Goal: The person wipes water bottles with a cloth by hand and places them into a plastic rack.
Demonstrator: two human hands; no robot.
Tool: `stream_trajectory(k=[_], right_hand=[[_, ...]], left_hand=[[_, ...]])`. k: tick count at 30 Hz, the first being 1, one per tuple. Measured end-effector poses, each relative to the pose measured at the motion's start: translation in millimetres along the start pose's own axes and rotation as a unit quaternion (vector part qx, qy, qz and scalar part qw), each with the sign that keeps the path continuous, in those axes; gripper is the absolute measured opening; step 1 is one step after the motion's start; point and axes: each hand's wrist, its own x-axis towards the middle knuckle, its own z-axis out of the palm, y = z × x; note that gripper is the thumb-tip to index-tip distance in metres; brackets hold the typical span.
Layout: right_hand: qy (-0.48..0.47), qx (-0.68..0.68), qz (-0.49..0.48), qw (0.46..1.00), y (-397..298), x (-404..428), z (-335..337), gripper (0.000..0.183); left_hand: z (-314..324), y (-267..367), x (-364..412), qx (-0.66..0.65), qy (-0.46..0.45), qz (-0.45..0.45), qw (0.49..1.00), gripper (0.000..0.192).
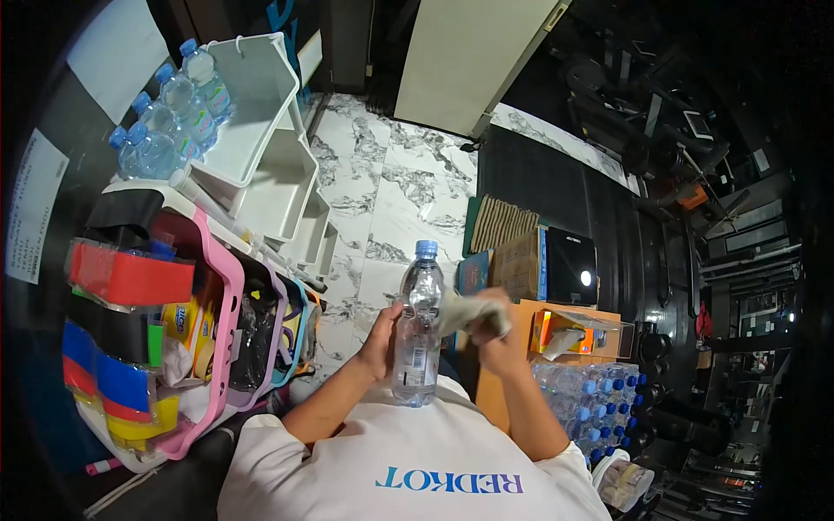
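A clear plastic water bottle (417,332) with a blue cap stands upright in front of my chest. My left hand (381,342) is wrapped around its left side, the fingers mostly hidden behind it. To the right of the bottle, my right hand (496,332) grips a pale cloth (470,314), which is blurred. The cloth's left end reaches close to the bottle's side; whether it touches cannot be told.
White stepped bins (273,185) stand at left, with several capped bottles (172,111) in the top one. Below are baskets with coloured rims (225,332). On the right are an orange table (492,397), a tissue box (563,332), packed bottles (589,404) and a cardboard box (518,264).
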Motion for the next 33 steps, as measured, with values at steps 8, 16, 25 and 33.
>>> stream_trajectory(k=[8, 16, 25, 33], right_hand=[[0.066, -0.178, -0.104, 0.976, -32.2, 42.4, 17.7, 0.040], [-0.086, -0.166, -0.114, 0.976, -27.8, 19.5, 18.3, 0.033], [0.179, 0.005, 0.050, 0.983, -31.1, 26.2, 1.1, 0.018], [-0.028, -0.330, -0.077, 0.940, -40.3, 18.3, 20.9, 0.054]], left_hand=[[26.2, 1.9, 3.7, 0.219, -0.031, 0.149, 0.964, 0.071], [9.5, -14.8, -8.5, 0.103, 0.012, 0.135, 0.985, 0.053], [1.7, 10.1, -9.1, 0.229, -0.038, 0.117, 0.966, 0.062], [10.8, 2.2, -2.7, 0.106, -0.021, 0.078, 0.991, 0.066]])
